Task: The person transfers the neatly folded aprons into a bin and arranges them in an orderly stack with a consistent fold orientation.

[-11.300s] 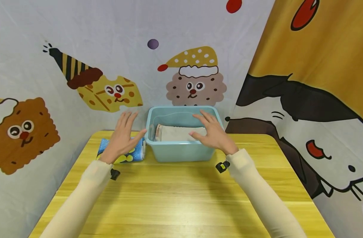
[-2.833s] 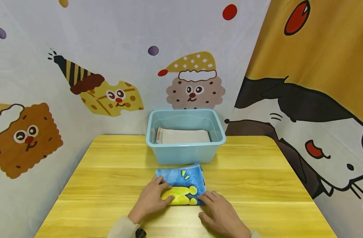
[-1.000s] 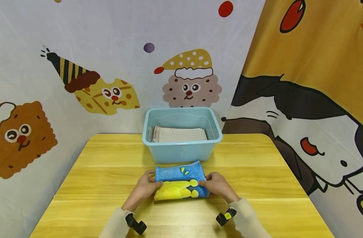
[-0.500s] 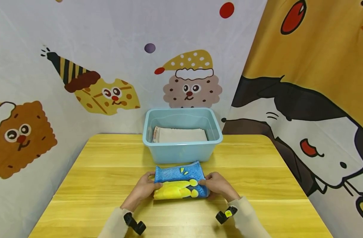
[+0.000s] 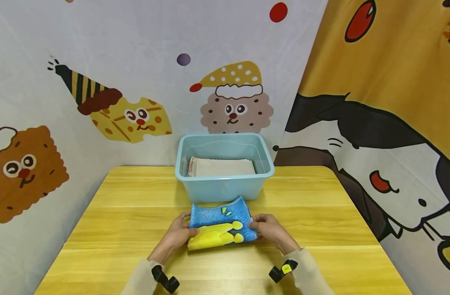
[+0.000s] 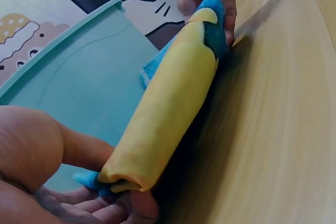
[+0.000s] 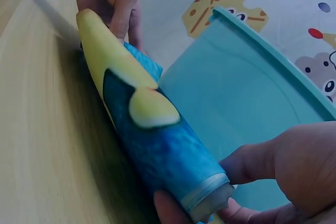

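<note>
A folded blue towel with a yellow print (image 5: 221,229) is held in front of the light blue bin. My left hand (image 5: 176,234) grips its left end, the thumb on top and fingers underneath. At the other end my right hand (image 5: 271,230) pinches it in the same way. The left wrist view shows the towel's rounded yellow fold (image 6: 163,93) above a shadow on the tabletop, so its near side is raised. The right wrist view shows the layered end of the towel (image 7: 207,195) between thumb and fingers. Its underside is hidden.
The light blue bin (image 5: 225,189) stands at the table's back edge, just behind the towel. Inside it lies a folded off-white cloth (image 5: 225,167). A cartoon-printed curtain (image 5: 136,49) hangs behind the wooden table (image 5: 321,213).
The towel first lay left of the bin, then flat in front with both hands resting on it. Both hands now grip its ends; its left end has since tipped slightly toward me.
</note>
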Available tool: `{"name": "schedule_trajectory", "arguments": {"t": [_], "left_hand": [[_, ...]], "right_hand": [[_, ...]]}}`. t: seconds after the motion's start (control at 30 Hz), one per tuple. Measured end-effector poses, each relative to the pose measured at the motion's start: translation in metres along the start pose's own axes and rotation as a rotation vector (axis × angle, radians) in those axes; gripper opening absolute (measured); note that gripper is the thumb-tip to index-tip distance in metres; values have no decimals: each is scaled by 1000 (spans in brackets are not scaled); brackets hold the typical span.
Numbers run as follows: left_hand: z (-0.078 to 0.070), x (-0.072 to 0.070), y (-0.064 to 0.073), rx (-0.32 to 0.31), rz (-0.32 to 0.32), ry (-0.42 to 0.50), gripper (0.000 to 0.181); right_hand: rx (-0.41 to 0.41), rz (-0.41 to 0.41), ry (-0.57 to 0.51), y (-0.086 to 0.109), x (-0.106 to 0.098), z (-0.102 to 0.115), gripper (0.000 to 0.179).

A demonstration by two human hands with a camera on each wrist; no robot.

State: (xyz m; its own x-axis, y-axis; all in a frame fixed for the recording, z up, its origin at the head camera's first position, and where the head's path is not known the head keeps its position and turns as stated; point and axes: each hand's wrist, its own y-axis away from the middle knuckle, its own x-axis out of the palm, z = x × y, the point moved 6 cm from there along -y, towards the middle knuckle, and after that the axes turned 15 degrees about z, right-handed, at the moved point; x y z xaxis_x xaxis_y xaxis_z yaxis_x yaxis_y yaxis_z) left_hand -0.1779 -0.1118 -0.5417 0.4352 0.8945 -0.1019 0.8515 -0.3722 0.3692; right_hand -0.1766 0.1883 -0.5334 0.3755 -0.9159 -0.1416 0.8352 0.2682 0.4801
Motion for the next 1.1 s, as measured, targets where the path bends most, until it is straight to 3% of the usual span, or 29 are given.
{"name": "schedule_trajectory", "arguments": {"t": [0.33,0.57,0.73,0.93,1.1], "left_hand": [[-1,-3,2,103,21,125,73],[-4,-5,6,112,16,159,73],[-5,-5,9,113,11,180,77],[-5,-6,9,84,36,185,79],[-5,-2,9,87,136,267,80]], "right_hand": [[-50,90,9,8,3,11,29],[-64,201,-65,5,1,10,29],[-71,227,-85,4,0,6,28],[-94,273,-182,0,0,2,57],[-129,382,-279,-3,2,2,71]]}}
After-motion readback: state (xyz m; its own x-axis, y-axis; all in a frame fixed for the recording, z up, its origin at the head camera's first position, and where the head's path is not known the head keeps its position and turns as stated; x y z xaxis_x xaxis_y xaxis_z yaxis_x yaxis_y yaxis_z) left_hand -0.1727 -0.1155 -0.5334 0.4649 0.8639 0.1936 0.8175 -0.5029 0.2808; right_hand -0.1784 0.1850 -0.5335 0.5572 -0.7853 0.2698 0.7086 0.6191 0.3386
